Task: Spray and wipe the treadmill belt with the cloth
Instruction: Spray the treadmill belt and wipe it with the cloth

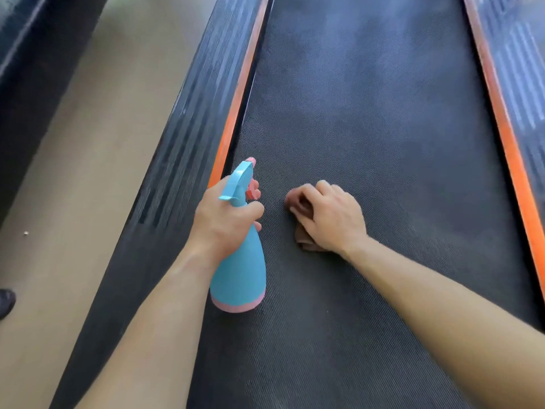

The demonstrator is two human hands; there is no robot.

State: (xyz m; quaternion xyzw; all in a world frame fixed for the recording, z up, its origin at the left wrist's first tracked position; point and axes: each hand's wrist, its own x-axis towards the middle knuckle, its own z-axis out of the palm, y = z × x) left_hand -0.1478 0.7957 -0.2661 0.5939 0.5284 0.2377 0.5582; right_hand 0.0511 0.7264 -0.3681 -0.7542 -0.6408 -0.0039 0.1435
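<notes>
The dark textured treadmill belt (368,113) runs up the middle of the view. My left hand (224,219) grips the neck of a blue spray bottle (239,276) with a pink base and pink nozzle, held over the belt's left side with the nozzle pointing forward. My right hand (330,216) presses a bunched brown cloth (303,237) flat against the belt, just right of the bottle. Most of the cloth is hidden under my fingers.
Orange strips (236,107) edge the belt on both sides, with ribbed black side rails (182,128) beyond them. Beige floor (88,172) lies to the left. The toe of a dark shoe (6,302) shows at the left edge.
</notes>
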